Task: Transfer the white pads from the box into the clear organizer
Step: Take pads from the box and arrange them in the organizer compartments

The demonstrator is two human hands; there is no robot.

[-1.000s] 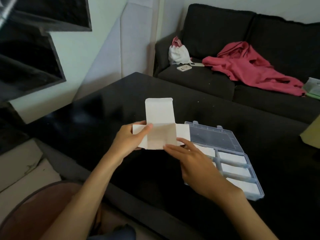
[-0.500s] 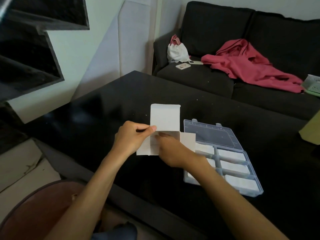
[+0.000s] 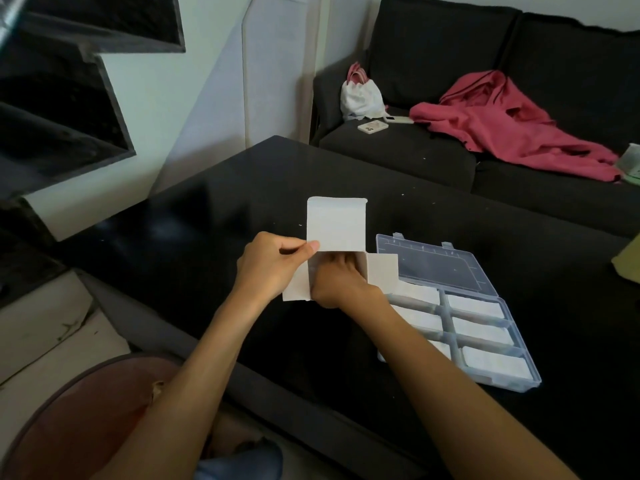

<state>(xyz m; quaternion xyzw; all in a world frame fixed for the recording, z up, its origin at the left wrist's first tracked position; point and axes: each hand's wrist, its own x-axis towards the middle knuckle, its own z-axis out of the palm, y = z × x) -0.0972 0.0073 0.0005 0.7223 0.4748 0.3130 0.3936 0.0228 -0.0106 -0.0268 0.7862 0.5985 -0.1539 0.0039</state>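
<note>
Now, from the head camera, the small white cardboard box [image 3: 334, 237] is held up just above the black glossy table [image 3: 242, 188], with its top flap standing upright and a side flap spread to the right. The left hand [image 3: 273, 268] grips the left side of the box, thumb pinching the wall near the flap hinge, probably so that the box stays steady and its mouth stays open toward the person. The right hand [image 3: 337, 284] is pushed into the open mouth of the box; its fingers are hidden inside, so I cannot tell if they are already closed on a pad or only reaching. Just beside the box, to the right, lies the clear plastic organizer [image 3: 519, 382] with its transparent lid [image 3: 433, 265] folded back flat on the table. Its compartments already hold white pads [image 3: 479, 304], so the task seems well advanced, and the box is kept near the organizer to make each carry short. How many pads remain in the box is not visible. Behind the table stands a dark grey sofa [image 3: 433, 46], and on it are a pink garment [image 3: 502, 126], a white drawstring bag [image 3: 360, 97] and a pale phone [image 3: 372, 127].
</note>
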